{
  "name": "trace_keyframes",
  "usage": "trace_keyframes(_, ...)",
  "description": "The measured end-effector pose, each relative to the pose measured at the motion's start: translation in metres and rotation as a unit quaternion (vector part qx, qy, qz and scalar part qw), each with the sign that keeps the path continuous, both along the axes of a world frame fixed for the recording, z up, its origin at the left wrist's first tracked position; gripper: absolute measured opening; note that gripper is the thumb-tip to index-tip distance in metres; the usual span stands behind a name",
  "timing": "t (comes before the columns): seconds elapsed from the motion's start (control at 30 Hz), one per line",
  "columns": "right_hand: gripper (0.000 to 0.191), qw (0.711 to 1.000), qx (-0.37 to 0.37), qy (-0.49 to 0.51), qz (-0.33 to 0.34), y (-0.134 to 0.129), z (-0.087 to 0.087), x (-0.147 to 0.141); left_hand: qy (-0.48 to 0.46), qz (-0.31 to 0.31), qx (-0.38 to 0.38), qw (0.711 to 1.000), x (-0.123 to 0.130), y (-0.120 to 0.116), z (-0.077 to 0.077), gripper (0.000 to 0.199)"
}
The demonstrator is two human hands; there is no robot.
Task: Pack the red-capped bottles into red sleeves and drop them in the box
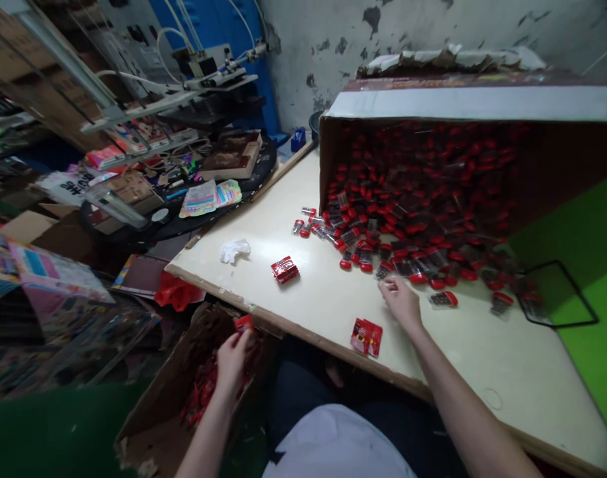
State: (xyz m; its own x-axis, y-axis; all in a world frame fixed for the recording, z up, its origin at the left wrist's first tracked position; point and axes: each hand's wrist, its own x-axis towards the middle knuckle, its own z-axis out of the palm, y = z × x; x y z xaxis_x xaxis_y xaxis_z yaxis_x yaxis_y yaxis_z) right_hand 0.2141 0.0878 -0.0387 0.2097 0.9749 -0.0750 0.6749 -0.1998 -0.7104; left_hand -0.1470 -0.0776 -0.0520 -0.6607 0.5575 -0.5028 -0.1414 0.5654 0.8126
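Observation:
My left hand (232, 355) pinches a small red packet (244, 323) above an open cardboard box (156, 392) on the lower left. More red packets (203, 388) lie inside that box. My right hand (401, 300) is over the table with its fingers curled together at the near edge of a heap of small clear containers with red caps (417, 192). Its fingertips are closed on one small red-capped container (383, 269), partly hidden by the hand. Two flat red cards (367, 336) lie near the table's front edge, left of my right wrist. Farther left sits a small stack of red cards (284, 270).
A large carton (462, 103) lies on its side on the white table (313, 299), spilling the heap. A crumpled white tissue (234, 251) and a black wire-like frame (562, 325) are at either side. Left stands a machine with a round black table (268, 166).

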Motion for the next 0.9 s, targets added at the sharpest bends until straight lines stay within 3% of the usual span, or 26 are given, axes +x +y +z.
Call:
trace_keyframes(0.1,0.045,0.997,-0.024,-0.025,-0.071,0.043,-0.017,0.007,0.213,-0.022,-0.153,0.965,-0.059,-0.03,-0.018,0.039)
trace_keyframes(0.17,0.05,0.993,-0.04,-0.031,-0.11,0.058,-0.026,0.004,0.294,-0.051,-0.163,0.94,-0.062,-0.035,-0.017,0.048)
trace_keyframes(0.23,0.047,0.989,-0.054,-0.024,-0.132,0.063,-0.031,0.0,0.308,-0.095,-0.092,0.942,-0.033,-0.024,-0.01,0.045)
trace_keyframes(0.3,0.041,0.988,-0.062,-0.002,-0.141,0.06,-0.032,0.0,0.244,-0.161,0.011,0.956,0.019,-0.001,-0.003,0.033)
trace_keyframes(0.37,0.037,0.988,-0.064,0.029,-0.14,0.049,-0.028,0.004,0.166,-0.259,0.082,0.948,0.08,0.026,0.0,0.026)
trace_keyframes(0.47,0.04,0.987,-0.058,0.084,-0.121,0.015,-0.019,0.014,0.093,-0.308,0.094,0.942,0.159,0.057,0.002,0.024)
trace_keyframes(0.53,0.046,0.986,-0.056,0.12,-0.096,-0.017,-0.016,0.02,0.071,-0.303,0.089,0.946,0.19,0.069,0.0,0.026)
trace_keyframes(0.7,0.047,0.947,-0.106,0.296,-0.059,-0.087,-0.034,0.028,0.14,-0.396,-0.03,0.907,0.21,0.079,-0.01,0.025)
trace_keyframes(0.8,0.043,0.932,-0.124,0.335,-0.063,-0.104,-0.046,0.018,0.163,-0.428,-0.057,0.887,0.207,0.078,-0.017,0.021)
trace_keyframes(0.9,0.042,0.935,-0.131,0.32,-0.074,-0.106,-0.058,0.002,0.166,-0.462,-0.071,0.868,0.203,0.075,-0.019,0.026)
